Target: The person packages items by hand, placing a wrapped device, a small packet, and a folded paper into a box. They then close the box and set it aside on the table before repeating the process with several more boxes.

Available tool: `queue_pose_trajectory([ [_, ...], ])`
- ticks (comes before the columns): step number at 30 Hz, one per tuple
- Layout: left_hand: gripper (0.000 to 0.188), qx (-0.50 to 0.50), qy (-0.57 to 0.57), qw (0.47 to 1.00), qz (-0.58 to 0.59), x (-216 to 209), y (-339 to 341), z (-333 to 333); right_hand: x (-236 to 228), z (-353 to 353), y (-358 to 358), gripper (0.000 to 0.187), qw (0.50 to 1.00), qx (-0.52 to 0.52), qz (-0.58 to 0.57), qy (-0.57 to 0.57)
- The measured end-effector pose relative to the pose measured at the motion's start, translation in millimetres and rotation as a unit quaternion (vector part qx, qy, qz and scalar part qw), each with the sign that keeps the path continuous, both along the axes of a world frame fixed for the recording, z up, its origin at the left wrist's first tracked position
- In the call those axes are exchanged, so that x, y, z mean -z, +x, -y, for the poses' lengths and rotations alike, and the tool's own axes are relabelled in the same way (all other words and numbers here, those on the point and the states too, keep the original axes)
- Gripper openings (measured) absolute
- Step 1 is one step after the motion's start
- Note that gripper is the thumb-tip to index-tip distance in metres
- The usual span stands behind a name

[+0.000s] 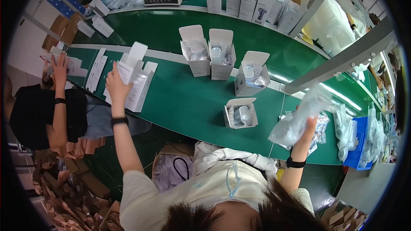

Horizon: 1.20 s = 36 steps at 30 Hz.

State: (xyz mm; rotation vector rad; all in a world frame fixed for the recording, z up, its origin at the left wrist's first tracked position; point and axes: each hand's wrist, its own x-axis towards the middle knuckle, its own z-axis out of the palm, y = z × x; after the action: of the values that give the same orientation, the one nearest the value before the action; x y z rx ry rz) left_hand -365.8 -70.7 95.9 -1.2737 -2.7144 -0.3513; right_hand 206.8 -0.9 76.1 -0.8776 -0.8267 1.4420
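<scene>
Desk, green top. R hand: fingers clenched round clear plastic-wrapped pkg, held up over desk nr R end, toward front edge. L hand lay on white cartons nr desk's L end; fingers spread, couldn't tell if gripping. 4 open white boxes w/ bagged contents stood mid-desk: 3 nr far edge, 1 nr front edge. Blue bin at R end.

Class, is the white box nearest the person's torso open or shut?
Open: the white box has its flap raised, and contents show inside.
</scene>
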Motion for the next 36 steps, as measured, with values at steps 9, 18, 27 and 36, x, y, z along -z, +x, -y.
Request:
queue_pose_trajectory([
  [9,0.108,0.062,0.176,0.968,0.169,70,202,15,-63,10,-106,0.085,0.960,-0.120,-0.187,0.173],
  [18,0.114,0.081,-0.194,0.914,0.347,53,153,12,-75,33,-115,0.082,0.995,-0.043,-0.013,0.085],
  [27,0.096,0.227,-0.082,0.742,0.626,108,97,7,-65,44,-122,0.066,0.993,-0.001,-0.046,0.106],
  [36,0.093,0.426,0.032,0.805,0.411,-14,160,26,-108,44,-250,0.072,0.976,0.167,-0.078,0.115],
])
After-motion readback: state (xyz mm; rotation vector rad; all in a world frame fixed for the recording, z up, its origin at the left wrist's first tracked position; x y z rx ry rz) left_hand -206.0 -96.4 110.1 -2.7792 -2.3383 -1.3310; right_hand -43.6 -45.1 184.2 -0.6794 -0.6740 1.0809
